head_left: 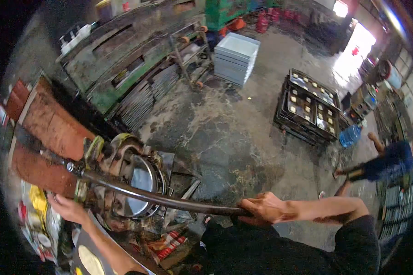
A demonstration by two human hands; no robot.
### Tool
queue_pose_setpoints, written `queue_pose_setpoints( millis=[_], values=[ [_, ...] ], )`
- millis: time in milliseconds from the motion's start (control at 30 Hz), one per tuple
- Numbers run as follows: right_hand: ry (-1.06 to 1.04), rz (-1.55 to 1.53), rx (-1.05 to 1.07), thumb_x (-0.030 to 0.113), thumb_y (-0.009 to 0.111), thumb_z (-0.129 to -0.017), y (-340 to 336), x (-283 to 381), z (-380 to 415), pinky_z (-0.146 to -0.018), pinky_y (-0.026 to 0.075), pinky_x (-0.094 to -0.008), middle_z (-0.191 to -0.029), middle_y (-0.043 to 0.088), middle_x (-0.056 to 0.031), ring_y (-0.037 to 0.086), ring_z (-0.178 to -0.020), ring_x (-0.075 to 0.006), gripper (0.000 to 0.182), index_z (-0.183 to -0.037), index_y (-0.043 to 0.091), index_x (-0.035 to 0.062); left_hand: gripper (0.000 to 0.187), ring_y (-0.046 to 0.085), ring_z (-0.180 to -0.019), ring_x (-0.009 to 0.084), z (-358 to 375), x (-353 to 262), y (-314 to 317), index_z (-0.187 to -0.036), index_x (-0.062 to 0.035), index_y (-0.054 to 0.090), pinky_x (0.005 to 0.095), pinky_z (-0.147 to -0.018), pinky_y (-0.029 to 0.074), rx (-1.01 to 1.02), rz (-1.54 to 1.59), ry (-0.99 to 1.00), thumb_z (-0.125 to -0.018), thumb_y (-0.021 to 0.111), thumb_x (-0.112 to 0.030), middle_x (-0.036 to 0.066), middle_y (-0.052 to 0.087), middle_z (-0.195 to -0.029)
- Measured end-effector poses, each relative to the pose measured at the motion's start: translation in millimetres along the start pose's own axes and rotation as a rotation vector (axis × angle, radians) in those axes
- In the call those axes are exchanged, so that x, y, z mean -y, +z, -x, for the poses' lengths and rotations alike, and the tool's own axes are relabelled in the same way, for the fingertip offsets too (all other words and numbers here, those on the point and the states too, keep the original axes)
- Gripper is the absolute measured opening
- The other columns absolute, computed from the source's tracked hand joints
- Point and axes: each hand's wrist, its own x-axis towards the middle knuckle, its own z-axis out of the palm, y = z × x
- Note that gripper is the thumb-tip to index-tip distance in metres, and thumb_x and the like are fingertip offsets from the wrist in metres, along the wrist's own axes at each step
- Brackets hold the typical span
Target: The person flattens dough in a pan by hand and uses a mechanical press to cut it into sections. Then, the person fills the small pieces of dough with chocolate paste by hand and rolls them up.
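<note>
My right hand (264, 207) is wrapped round the near end of a long dark metal bar (170, 198). The bar slants left across a worn, greasy machine (117, 197) and joins it at a shiny bolt. Beneath the bar sits a round metal drum (141, 181) with a bright inner face. My left hand (69, 208) is at the lower edge of a reddish-brown panel (48, 172), fingers stretched out and holding nothing visible. Below my left forearm, a pale rounded flat piece (91, 260) lies on a grey surface.
Trays with small pale pieces (307, 103) stand stacked on the stained floor (225, 151). Farther back are stacked white crates (236, 57) and a wheeled rack (188, 52). Another person (385, 160) is at the right, near a blue water bottle (350, 136). Yellow clutter (39, 199) sits far left.
</note>
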Motion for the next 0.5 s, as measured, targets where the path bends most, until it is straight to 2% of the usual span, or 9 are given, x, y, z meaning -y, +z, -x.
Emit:
queue_pose_setpoints(
  millis=[67, 100, 133, 167, 200, 267, 333, 433, 500],
  values=[
    [0.048, -0.012, 0.068, 0.03, 0.062, -0.086, -6, 2, -6, -0.052, 0.049, -0.0462, -0.073, 0.059, -0.0125, 0.059, -0.059, -0.0365, 0.031, -0.099, 0.047, 0.0064, 0.039, 0.052, -0.119, 0.0325, -17, -51, -14, -0.132, 0.0054, 0.049, 0.0417, -0.103, 0.037, 0.032, 0.264, 0.098, -0.101, 0.042, -0.019, 0.022, 0.053, -0.132],
    [0.071, -0.028, 0.163, 0.03, 0.06, -0.086, -7, 3, -8, -0.055, 0.05, -0.0484, -0.077, 0.059, -0.0143, 0.061, -0.065, -0.039, 0.031, -0.096, 0.042, 0.0072, 0.037, 0.052, -0.12, 0.0298, -15, -122, -33, -0.13, 0.0059, 0.048, 0.0392, -0.105, 0.036, 0.08, 0.54, 0.094, -0.1, 0.045, -0.015, 0.021, 0.052, -0.132],
    [0.09, -0.037, 0.155, 0.03, 0.06, -0.086, -7, 2, -9, -0.055, 0.05, -0.0484, -0.077, 0.059, -0.0143, 0.061, -0.065, -0.039, 0.031, -0.096, 0.042, 0.0072, 0.042, 0.05, -0.121, 0.0281, -1, -172, -45, -0.128, 0.004, 0.05, 0.0378, -0.105, 0.037, 0.272, 0.89, 0.204, -0.097, 0.053, -0.024, 0.017, 0.055, -0.129],
    [0.07, -0.073, 0.138, 0.032, 0.06, -0.087, -7, 2, -9, -0.054, 0.05, -0.0483, -0.076, 0.059, -0.0148, 0.061, -0.064, -0.039, 0.032, -0.096, 0.042, 0.0078, 0.054, 0.053, -0.116, 0.0292, 0, -232, -87, -0.126, 0.0015, 0.052, 0.0386, -0.1, 0.041, 0.959, 0.878, 0.241, -0.092, 0.058, -0.04, 0.015, 0.058, -0.124],
    [0.047, -0.105, 0.118, 0.035, 0.059, -0.088, -8, -1, -10, -0.053, 0.05, -0.0482, -0.076, 0.059, -0.0153, 0.061, -0.063, -0.039, 0.033, -0.096, 0.042, 0.0084, 0.058, 0.056, -0.111, 0.0312, 8, -279, -89, -0.118, -0.0011, 0.057, 0.0395, -0.094, 0.046, 1.306, 0.831, 0.917, -0.085, 0.061, -0.048, 0.016, 0.059, -0.12],
    [-0.038, -0.147, 0.023, 0.037, 0.059, -0.088, 44, -35, -13, -0.052, 0.05, -0.048, -0.073, 0.059, -0.0151, 0.06, -0.061, -0.0392, 0.034, -0.096, 0.042, 0.0087, 0.018, 0.069, -0.08, 0.0255, 120, -304, -90, -0.081, -0.0054, 0.06, 0.035, -0.073, 0.054, 1.353, 0.73, 1.478, -0.079, 0.061, -0.023, 0.012, 0.067, -0.084],
    [-0.121, -0.186, -0.064, 0.039, 0.058, -0.089, 83, -63, -13, -0.051, 0.049, -0.0477, -0.07, 0.059, -0.0149, 0.059, -0.058, -0.0394, 0.035, -0.096, 0.042, 0.0089, 0.006, 0.067, -0.068, 0.0242, 177, -307, -88, -0.079, -0.0092, 0.061, 0.0376, -0.072, 0.055, 1.594, 0.459, 1.321, -0.074, 0.06, -0.013, 0.009, 0.066, -0.074],
    [-0.08, -0.178, -0.046, 0.041, 0.059, -0.088, 106, -69, -10, -0.048, 0.048, -0.0482, -0.06, 0.056, -0.0149, 0.057, -0.053, -0.0412, 0.037, -0.098, 0.043, 0.0094, 0.003, 0.066, -0.058, 0.0238, 178, -309, -93, -0.073, -0.0101, 0.059, 0.0376, -0.064, 0.055, 1.408, 0.483, 1.333, -0.074, 0.06, -0.013, 0.008, 0.063, -0.061],
    [-0.066, -0.289, -0.087, 0.041, 0.059, -0.087, 112, -73, -15, -0.049, 0.047, -0.0498, -0.061, 0.057, -0.0162, 0.058, -0.055, -0.042, 0.037, -0.1, 0.043, 0.01, 0.003, 0.066, -0.061, 0.0233, 176, -304, -92, -0.072, -0.0129, 0.059, 0.0362, -0.059, 0.052, 1.409, 0.495, 1.305, -0.074, 0.061, -0.015, 0.008, 0.066, -0.067]
  ],
)
